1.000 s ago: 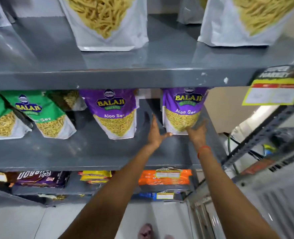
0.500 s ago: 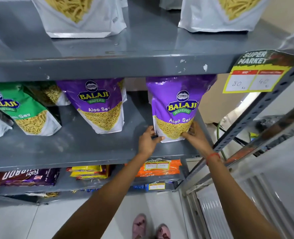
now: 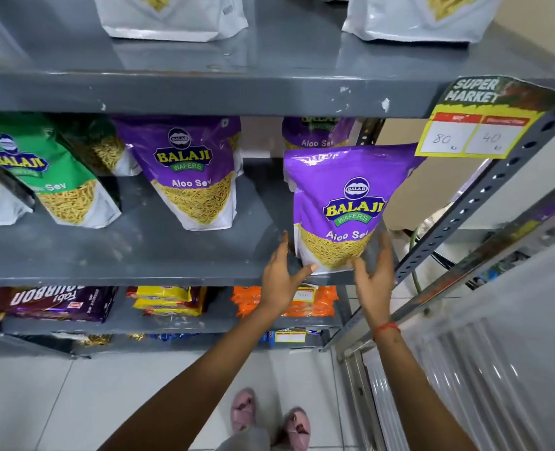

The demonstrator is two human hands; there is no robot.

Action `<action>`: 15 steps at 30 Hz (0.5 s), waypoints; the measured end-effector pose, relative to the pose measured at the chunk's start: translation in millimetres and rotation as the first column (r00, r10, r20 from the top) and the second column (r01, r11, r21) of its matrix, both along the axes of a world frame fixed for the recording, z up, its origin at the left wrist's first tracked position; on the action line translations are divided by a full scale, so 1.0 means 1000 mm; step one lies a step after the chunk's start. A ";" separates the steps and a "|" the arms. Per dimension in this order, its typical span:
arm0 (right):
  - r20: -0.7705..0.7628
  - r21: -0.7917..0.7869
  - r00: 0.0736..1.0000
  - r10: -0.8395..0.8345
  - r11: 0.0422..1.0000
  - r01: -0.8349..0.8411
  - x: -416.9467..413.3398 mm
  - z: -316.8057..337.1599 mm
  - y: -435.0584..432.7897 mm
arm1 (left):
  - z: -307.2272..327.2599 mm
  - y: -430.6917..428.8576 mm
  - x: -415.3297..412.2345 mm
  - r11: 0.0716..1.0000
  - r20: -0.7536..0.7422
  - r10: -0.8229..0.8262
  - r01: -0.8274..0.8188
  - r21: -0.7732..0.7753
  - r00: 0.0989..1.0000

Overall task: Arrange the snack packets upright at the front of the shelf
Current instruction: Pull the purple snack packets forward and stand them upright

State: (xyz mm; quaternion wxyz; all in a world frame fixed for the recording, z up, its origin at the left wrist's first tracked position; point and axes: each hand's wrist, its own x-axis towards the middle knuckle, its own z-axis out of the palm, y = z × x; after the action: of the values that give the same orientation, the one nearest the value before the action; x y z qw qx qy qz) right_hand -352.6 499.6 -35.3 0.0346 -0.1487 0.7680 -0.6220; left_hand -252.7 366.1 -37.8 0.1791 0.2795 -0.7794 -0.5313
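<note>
A purple Balaji Aloo Sev packet (image 3: 344, 203) stands upright at the front right of the grey middle shelf (image 3: 139, 255). My left hand (image 3: 281, 281) cups its lower left corner, thumb on the bottom edge and fingers along the side. At the lower right corner my right hand (image 3: 373, 281) is blurred, fingers spread, barely touching it if at all. A second purple packet (image 3: 191, 177) leans further back to the left. Another purple packet (image 3: 315, 135) shows behind the front one. Green Balaji packets (image 3: 51, 177) lean at the far left.
White pouches (image 3: 172, 17) stand on the shelf above. A yellow price tag (image 3: 474, 125) hangs on the perforated right upright (image 3: 484, 196). Below are purple biscuit packs (image 3: 58, 304), yellow packs (image 3: 168, 301) and orange packs (image 3: 321, 304). A metal shutter lies to the right.
Both hands have drawn the right purple packet from the back of the shelf to its front edge and stood it up. My right hand has loosened its hold.
</note>
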 end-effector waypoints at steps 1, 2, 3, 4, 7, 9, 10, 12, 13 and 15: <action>-0.134 -0.015 0.987 -0.084 0.996 0.083 0.015 0.003 -0.004 | 0.004 0.000 0.004 0.998 -0.012 0.011 -0.011 -0.057 1.000; -0.275 -0.035 0.954 -0.118 0.993 0.113 0.030 0.007 -0.010 | 0.008 -0.002 0.009 0.992 -0.040 0.017 -0.022 -0.124 0.999; -0.393 -0.054 0.913 -0.111 0.994 0.097 0.044 0.012 -0.020 | 0.013 -0.004 0.014 0.982 -0.079 0.021 -0.035 -0.185 0.997; -0.478 -0.064 0.875 -0.084 0.996 0.060 0.057 0.017 -0.031 | 0.018 -0.008 0.019 0.972 -0.126 0.025 -0.054 -0.230 0.992; -0.580 -0.064 0.815 0.000 0.997 -0.045 0.088 0.031 -0.074 | 0.030 -0.030 0.040 0.932 -0.254 0.066 -0.150 -0.330 0.965; -0.577 -0.072 0.814 0.064 0.989 -0.129 0.102 0.037 -0.104 | 0.031 -0.053 0.055 0.898 -0.299 0.129 -0.240 -0.368 0.945; -0.555 -0.074 0.826 0.101 0.983 -0.170 0.107 0.038 -0.121 | 0.030 -0.067 0.063 0.888 -0.308 0.170 -0.281 -0.364 0.936; -0.474 -0.045 0.863 0.176 0.974 -0.223 0.113 0.035 -0.155 | 0.024 -0.099 0.078 0.889 -0.286 0.260 -0.344 -0.303 0.922; -0.425 -0.018 0.883 0.198 0.974 -0.227 0.113 0.032 -0.172 | 0.019 -0.118 0.084 0.894 -0.260 0.300 -0.366 -0.259 0.918; -0.313 0.047 0.926 0.212 0.977 -0.208 0.107 0.022 -0.202 | 0.009 -0.154 0.093 0.914 -0.184 0.344 -0.373 -0.161 0.921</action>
State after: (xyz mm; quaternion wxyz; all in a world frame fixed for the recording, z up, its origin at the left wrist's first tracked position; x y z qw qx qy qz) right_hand -245.7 297.6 -13.7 -0.0215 -0.3274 0.7472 -0.5779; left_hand -160.0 212.2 -28.4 0.3586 0.3581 -0.7465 -0.4312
